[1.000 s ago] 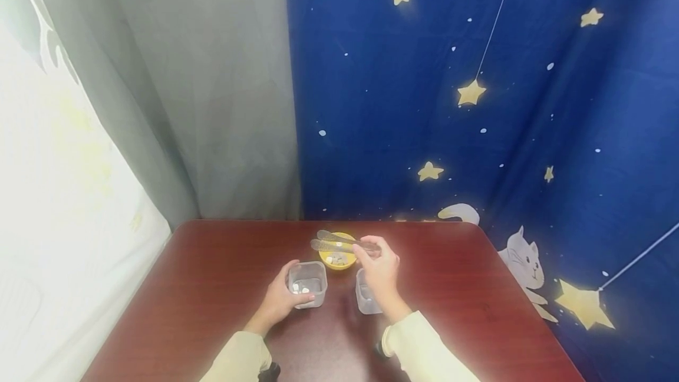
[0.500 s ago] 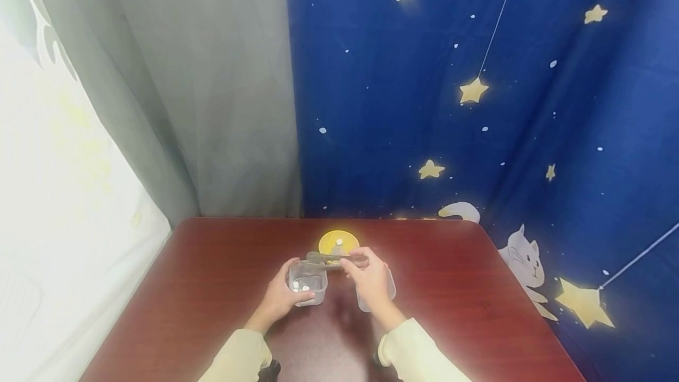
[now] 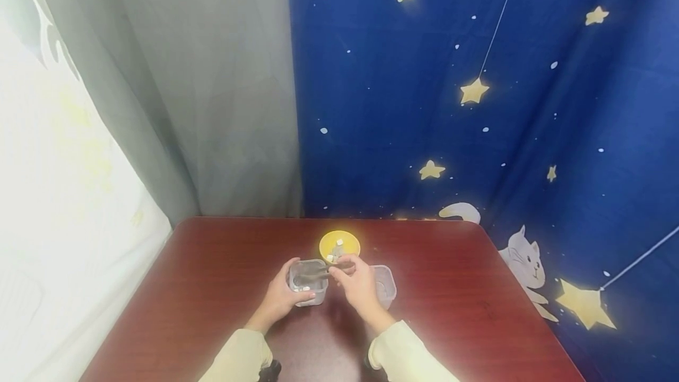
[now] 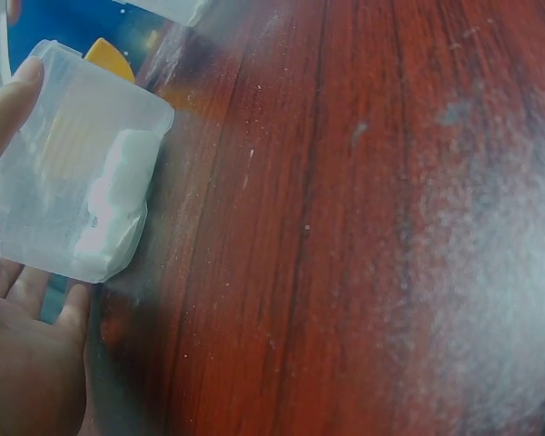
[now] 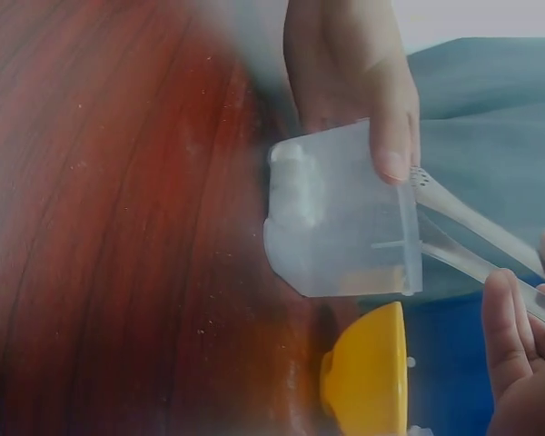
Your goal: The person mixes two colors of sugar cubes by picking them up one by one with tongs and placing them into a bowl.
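My left hand (image 3: 278, 296) grips a clear plastic container (image 3: 318, 298) around its side, thumb at the near rim. White pieces (image 4: 127, 173) lie in the bottom of it, seen through the wall in the left wrist view. Metal tongs (image 5: 486, 229) with perforated ends are held by my right hand (image 3: 362, 290). Their tips reach over the rim into the container; whether they pinch anything is hidden. Just beyond the hands stands a yellow bowl (image 3: 325, 245) with several white pieces (image 3: 339, 242) inside.
A second clear container (image 3: 391, 287) stands right of my right hand, partly behind it. Everything rests on a dark red wooden table (image 3: 451, 287). Behind its far edge hang a grey curtain (image 3: 239, 105) and a blue star-patterned curtain (image 3: 371, 105).
My right hand has brought the tongs from over the yellow bowl toward me, down into the left container. The left hand stays in place, and more of the right container shows.
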Motion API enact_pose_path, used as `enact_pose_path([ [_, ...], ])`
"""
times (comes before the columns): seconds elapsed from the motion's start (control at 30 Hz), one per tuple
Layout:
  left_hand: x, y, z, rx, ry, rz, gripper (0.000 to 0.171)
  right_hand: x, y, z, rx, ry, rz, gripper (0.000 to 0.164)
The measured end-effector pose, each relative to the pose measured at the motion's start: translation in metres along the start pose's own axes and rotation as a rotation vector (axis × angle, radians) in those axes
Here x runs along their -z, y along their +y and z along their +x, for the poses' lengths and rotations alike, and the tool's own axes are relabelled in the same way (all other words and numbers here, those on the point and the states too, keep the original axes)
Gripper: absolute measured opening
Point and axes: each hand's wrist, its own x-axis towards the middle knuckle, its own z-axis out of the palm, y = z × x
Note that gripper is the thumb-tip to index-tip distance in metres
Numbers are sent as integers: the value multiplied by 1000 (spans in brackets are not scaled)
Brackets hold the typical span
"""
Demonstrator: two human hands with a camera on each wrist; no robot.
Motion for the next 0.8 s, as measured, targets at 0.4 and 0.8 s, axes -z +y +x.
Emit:
enact_pose_path([
  [0.4,0,2,-1,3,-5,-7,101,-12,3,5,-62,-24,-11,20],
  [0.8,1,3,-2,-6,-1,2,99,-14,0,13,-130,-22,-51,13],
])
